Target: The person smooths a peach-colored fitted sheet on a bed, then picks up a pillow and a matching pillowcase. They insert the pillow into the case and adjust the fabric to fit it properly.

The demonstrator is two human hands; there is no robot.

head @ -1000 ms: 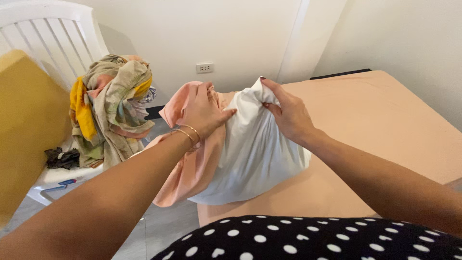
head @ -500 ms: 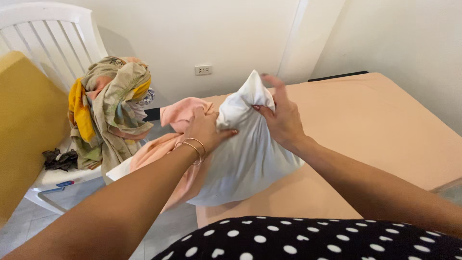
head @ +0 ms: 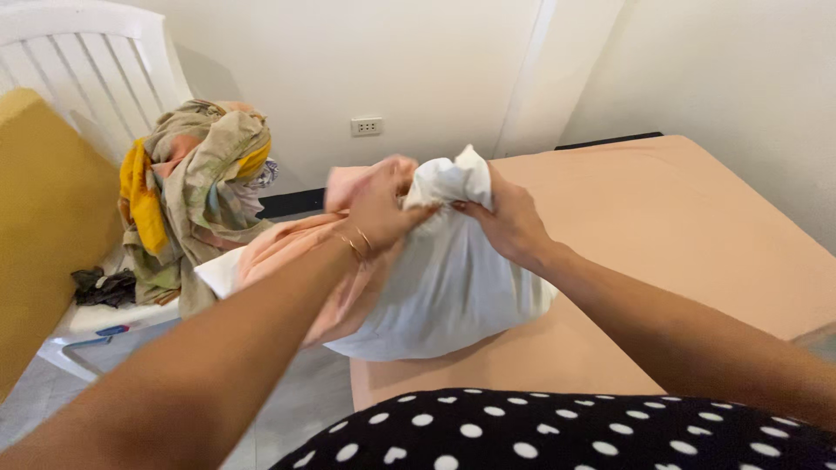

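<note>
A white pillow (head: 453, 278) stands on end at the near-left corner of a bed with a peach sheet (head: 697, 235). A peach pillowcase (head: 287, 252) hangs bunched around the pillow's left side. My left hand (head: 379, 204), with thin gold bangles at the wrist, grips the pillowcase edge at the pillow's top. My right hand (head: 509, 222) pinches the pillow's top corner from the right. Both hands meet at the pillow's upper end.
A white plastic chair (head: 78, 96) stands at left, draped with a heap of patterned cloth (head: 196, 187) and a small dark item (head: 104, 285) on its seat. A yellow cushion (head: 39, 226) leans at far left. A wall socket (head: 367, 127) is behind. Grey floor tiles (head: 296, 409) lie below.
My left hand has moved up and right, pulling the peach pillowcase toward the pillow's top. My right hand has squeezed the top corner into a tighter bunch, and the pillow sits lower.
</note>
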